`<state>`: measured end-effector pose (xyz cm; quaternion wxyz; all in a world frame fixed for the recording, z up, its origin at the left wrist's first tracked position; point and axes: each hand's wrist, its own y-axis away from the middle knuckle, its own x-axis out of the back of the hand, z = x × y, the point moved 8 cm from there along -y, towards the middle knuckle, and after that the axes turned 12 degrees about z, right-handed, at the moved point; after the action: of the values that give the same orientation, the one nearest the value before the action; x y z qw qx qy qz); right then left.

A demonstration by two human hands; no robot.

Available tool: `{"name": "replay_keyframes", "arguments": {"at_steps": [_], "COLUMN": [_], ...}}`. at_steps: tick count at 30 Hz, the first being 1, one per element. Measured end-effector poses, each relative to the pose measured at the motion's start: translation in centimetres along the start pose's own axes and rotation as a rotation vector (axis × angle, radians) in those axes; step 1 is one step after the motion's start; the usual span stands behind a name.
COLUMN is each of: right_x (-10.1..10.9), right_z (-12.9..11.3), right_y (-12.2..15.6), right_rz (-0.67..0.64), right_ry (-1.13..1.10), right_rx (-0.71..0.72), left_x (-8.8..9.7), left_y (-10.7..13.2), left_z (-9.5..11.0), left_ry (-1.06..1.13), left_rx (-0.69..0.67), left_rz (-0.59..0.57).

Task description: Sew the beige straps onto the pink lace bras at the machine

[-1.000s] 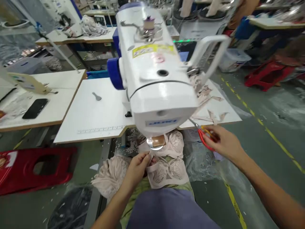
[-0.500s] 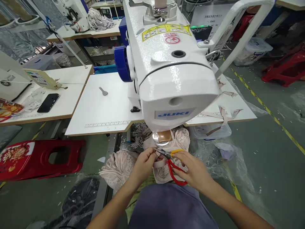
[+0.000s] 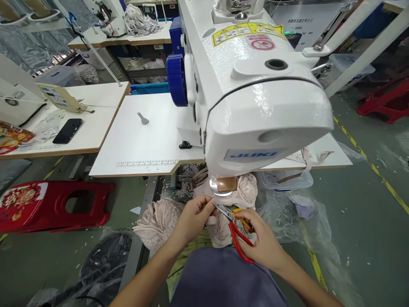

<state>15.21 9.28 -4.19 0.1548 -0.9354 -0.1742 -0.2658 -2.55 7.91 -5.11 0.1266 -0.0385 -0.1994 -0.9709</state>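
Note:
My right hand (image 3: 264, 239) grips a pair of scissors (image 3: 234, 238) with one red and one yellow handle. Their metal blades point up and left, to the fingertips of my left hand (image 3: 195, 216). That hand is closed in a pinch on the edge of a beige lace bra (image 3: 220, 232); the exact spot held is partly hidden by the fingers. Part of the lace piece, a cup (image 3: 248, 190), lies beneath the head of a white sewing machine (image 3: 268, 119). To the left of my hands a bundle of beige lace pieces (image 3: 158, 221) is heaped.
A white sewing table (image 3: 143, 145) carries a small grey metal piece (image 3: 143, 119). A red stool (image 3: 54, 209) stands at left, near a phone (image 3: 67, 131) on the neighbouring table. A clear plastic bin (image 3: 287, 181) and crumpled plastic (image 3: 281, 215) are at right.
The view has shifted, so the machine appears farther right and larger. The scissors have tilted more steeply, and my right hand sits slightly lower. My left hand keeps its pinch.

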Motion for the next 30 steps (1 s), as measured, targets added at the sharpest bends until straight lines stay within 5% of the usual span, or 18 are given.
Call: {"name": "replay_keyframes", "arguments": {"at_steps": [7, 14, 18, 21, 25, 28, 30], "right_x": [-0.9, 0.6, 3.0, 6.1, 10.1, 10.9, 10.8], "right_z": [1.4, 2.5, 4.4, 5.9, 8.1, 9.0, 8.2], "right_y": [-1.0, 0.3, -0.2, -3.5, -11.3, -16.1, -16.9], "right_rz": [-0.073, -0.034, -0.061, 0.01, 0.169, 0.139, 0.173], "right_ry": [-0.072, -0.028, 0.048, 0.232, 0.562, 0.732, 0.732], "right_rx": [-0.163, -0.191, -0.203, -0.125, -0.024, 0.041, 0.085], "left_x": [0.9, 1.4, 2.4, 2.7, 1.8, 1.5, 1.9], "left_y": [-0.3, -0.6, -0.6, -0.4, -0.5, -0.6, -0.7], "left_z": [0.2, 0.3, 1.4, 2.2, 2.5, 2.5, 2.5], "left_ry": [-0.054, -0.037, -0.246, -0.459, -0.521, -0.543, -0.627], "left_rx": [-0.004, -0.024, -0.217, -0.361, -0.345, -0.26, -0.269], "left_rz": [0.028, 0.058, 0.147, 0.191, 0.017, -0.142, -0.155]}}
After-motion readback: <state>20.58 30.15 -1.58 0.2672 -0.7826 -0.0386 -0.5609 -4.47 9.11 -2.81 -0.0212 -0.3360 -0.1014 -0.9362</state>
